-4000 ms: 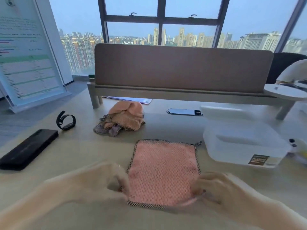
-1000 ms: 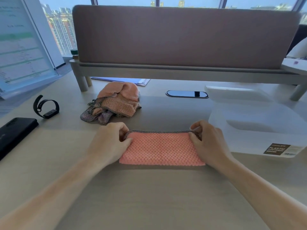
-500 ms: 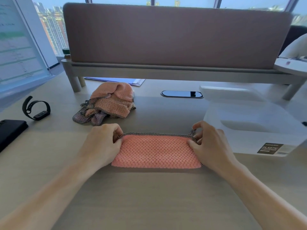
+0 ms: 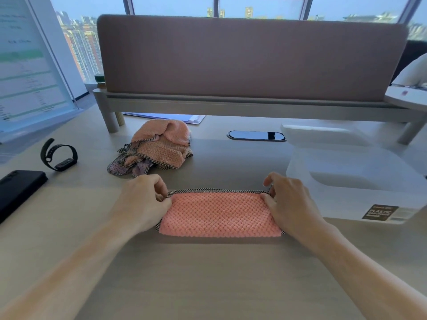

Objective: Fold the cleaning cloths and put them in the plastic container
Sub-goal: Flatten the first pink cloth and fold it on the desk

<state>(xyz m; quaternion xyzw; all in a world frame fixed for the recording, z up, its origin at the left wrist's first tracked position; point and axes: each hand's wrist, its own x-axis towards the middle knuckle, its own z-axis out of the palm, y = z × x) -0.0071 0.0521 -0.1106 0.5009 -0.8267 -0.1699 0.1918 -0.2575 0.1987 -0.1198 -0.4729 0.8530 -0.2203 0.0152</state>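
Note:
A pink waffle cleaning cloth [image 4: 219, 214] with a checked hem lies folded in half on the desk in front of me. My left hand [image 4: 143, 199] pinches its far left corner. My right hand [image 4: 288, 199] pinches its far right corner. A heap of unfolded pink and grey cloths [image 4: 154, 151] sits behind my left hand. The translucent plastic container [image 4: 360, 188] stands open to the right of the cloth, a dark label on its front wall. I see nothing inside it.
A black wristband [image 4: 59, 155] and a black phone [image 4: 16, 192] lie at the left. A brown desk divider on a shelf [image 4: 249, 58] closes the back, with papers [image 4: 166, 117] under it. A black cable port [image 4: 256, 136] sits mid-desk. A display board [image 4: 30, 65] stands far left.
Four seconds ago the cloth lay flat and open; now it is folded in half toward the far edge. In the last second both hands stayed pinching its far corners.

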